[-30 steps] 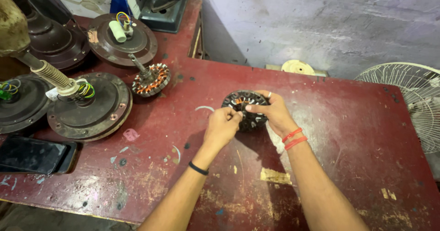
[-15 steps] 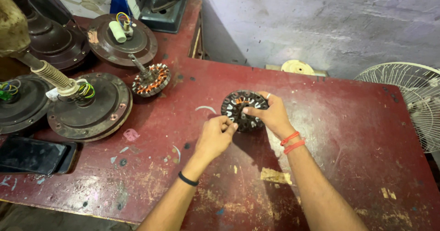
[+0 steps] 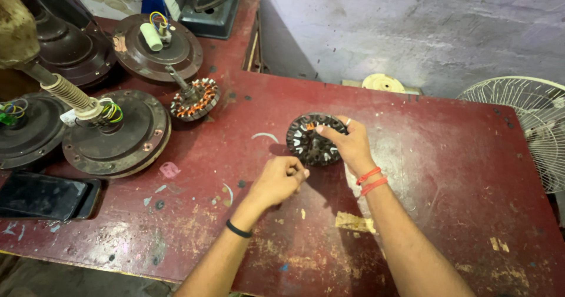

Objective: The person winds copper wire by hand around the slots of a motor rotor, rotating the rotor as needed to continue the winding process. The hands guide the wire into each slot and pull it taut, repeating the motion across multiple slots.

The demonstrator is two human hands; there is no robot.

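A dark round stator core (image 3: 306, 141) with white slot liners stands tilted on the worn red table (image 3: 447, 156). My right hand (image 3: 352, 148) grips its right rim, thumb on the front face. Two orange bands circle that wrist. My left hand (image 3: 279, 180) hovers just below and left of the core, apart from it, fingers curled and pinched together. Whether anything small sits between those fingertips is too fine to tell. A black band is on the left wrist.
A wound stator with copper coils (image 3: 197, 100) lies at the back left, beside several brown ceiling fan motor housings (image 3: 115, 135). A black phone (image 3: 44, 196) lies at the left edge. A white fan grille (image 3: 529, 126) stands right, and a pale disc (image 3: 382, 83) by the wall.
My left hand has drawn back from the stator core toward me and closed its fingers. My right hand keeps its hold on the core, which stays in about the same place.
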